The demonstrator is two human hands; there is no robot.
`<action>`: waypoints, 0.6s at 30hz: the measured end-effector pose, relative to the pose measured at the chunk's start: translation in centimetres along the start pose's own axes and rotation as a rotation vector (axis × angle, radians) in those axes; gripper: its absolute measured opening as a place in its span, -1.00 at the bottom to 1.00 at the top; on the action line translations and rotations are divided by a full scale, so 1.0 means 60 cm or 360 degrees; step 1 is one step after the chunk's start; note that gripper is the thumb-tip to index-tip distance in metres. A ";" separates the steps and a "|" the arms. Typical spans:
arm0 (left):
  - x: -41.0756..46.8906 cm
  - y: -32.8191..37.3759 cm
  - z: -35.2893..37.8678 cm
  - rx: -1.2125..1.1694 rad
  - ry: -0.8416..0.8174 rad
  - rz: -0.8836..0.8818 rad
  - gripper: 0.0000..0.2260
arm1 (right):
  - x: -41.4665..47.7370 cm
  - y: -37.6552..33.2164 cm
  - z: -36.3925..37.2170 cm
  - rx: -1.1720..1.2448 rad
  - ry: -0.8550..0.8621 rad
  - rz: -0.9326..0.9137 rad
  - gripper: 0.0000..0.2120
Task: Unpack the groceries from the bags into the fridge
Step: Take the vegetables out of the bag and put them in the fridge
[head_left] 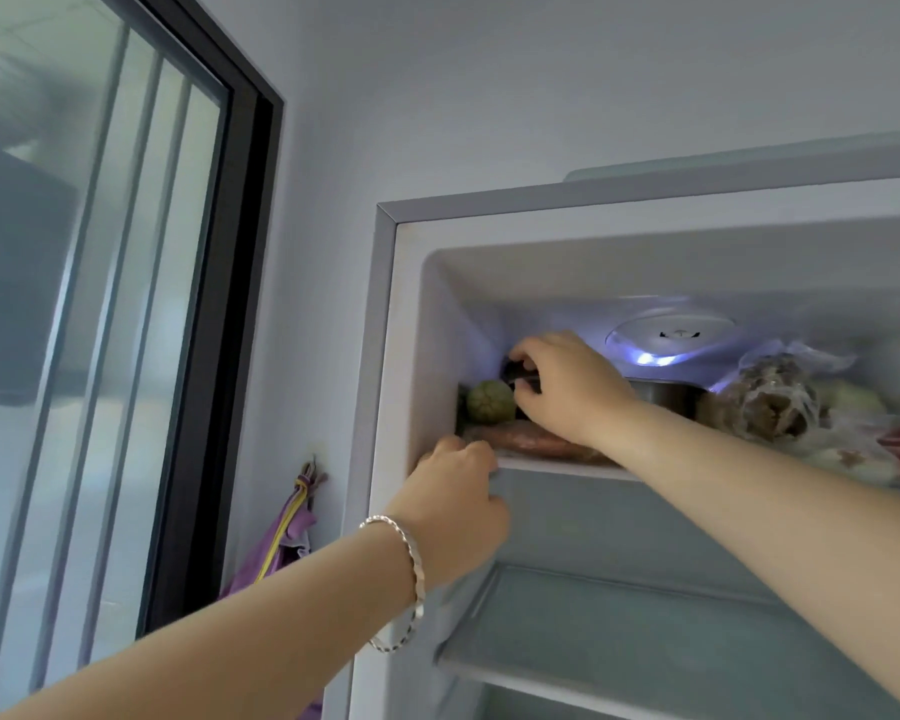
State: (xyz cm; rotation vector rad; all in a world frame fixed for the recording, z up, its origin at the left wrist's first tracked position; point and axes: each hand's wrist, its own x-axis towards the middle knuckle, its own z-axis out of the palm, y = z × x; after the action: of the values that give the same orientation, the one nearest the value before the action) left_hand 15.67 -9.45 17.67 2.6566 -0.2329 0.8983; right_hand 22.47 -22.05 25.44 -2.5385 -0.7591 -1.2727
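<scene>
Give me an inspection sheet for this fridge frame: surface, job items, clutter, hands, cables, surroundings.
Surface: top shelf, crowded.
Job's things: small dark item; green round fruit beside it; reddish pack under them; clear bag of brownish food at right.
Clutter: metal pot behind the right hand.
Hands: right hand pinches the dark item; left hand, with bracelet, curled at the shelf's front edge, grip unclear.
Cables: nothing seen.
Surroundings: open fridge, light on; purple cloth hangs on wall; dark-framed glass door at left.

A home kitchen: an open fridge [645, 241] stocked with food beside a dark-framed glass door [126, 252].
</scene>
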 end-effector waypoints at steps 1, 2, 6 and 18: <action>0.004 0.000 -0.002 0.0019 -0.0013 0.0003 -0.68 | -0.010 0.002 -0.019 -0.0003 0.0039 -0.0009 -0.72; 0.007 0.001 -0.003 0.0042 0.0012 0.0010 -0.71 | -0.022 0.003 -0.037 0.0000 0.0036 0.0023 -0.77; -0.004 0.021 -0.019 0.0067 0.0070 0.0204 -0.79 | -0.084 -0.012 -0.091 -0.0177 -0.0167 0.0223 -0.88; -0.222 0.170 0.022 -0.0100 -0.0998 0.0892 -0.74 | -0.480 -0.110 -0.232 -0.0271 -0.0945 0.1368 -0.88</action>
State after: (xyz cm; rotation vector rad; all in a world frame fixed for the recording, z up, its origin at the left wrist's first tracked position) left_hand 3.29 -18.77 11.10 2.7690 -1.1666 0.1382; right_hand -4.88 -32.18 10.81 -2.8538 0.3995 -0.3157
